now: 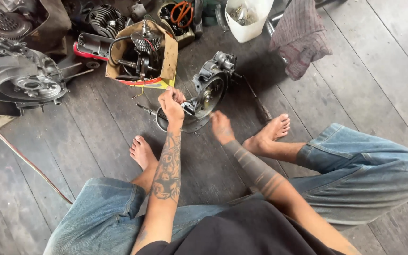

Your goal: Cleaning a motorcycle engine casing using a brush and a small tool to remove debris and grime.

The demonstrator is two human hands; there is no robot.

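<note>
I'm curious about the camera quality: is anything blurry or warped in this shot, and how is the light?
Head view: soft, even daylight, faint shadows, no glare. The right hand is smeared by motion blur; the left hand on the engine casing is sharper. The floor planks fan outward, a wide-lens distortion.

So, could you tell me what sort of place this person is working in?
Probably a small engine repair workshop. The left hand grips an engine casing on the wooden plank floor; a larger engine block and a cardboard box of parts lie nearby.
</note>
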